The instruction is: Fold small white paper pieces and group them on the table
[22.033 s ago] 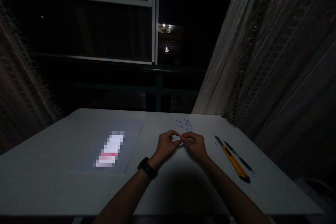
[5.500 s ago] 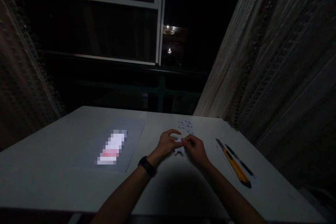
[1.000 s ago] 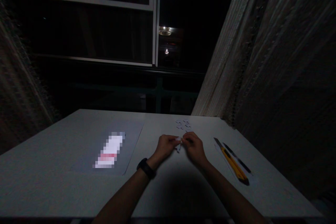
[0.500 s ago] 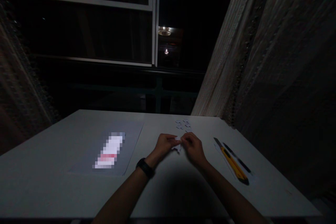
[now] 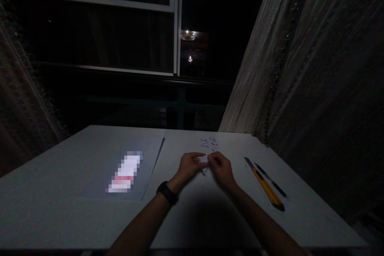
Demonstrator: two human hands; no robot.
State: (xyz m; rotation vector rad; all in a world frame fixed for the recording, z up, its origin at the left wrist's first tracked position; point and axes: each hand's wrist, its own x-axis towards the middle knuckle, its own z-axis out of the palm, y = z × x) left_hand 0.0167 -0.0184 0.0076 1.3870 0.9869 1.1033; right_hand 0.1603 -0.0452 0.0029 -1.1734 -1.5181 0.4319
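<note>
A small white piece of paper (image 5: 203, 159) is pinched between my two hands, a little above the table. My left hand (image 5: 190, 165), with a dark band on its wrist, grips the paper's left side between thumb and fingers. On its right edge, the fingertips of my right hand (image 5: 221, 168) are pressed together. Part of the paper hangs below the fingers, and its full shape is hidden. Just beyond my hands, several small cut paper pieces (image 5: 205, 145) lie in rows on the white table (image 5: 186, 224).
To the right lie a yellow utility knife (image 5: 265, 190), its blade pointing away, and a dark pen (image 5: 271, 180). A large paper sheet (image 5: 150, 168) on the left bears a bright blurred rectangle (image 5: 127, 170). Curtains (image 5: 252, 60) and a dark window stand behind.
The paper between my hands has turned, so more of its flat white face shows and less hangs below. My hands have barely shifted.
</note>
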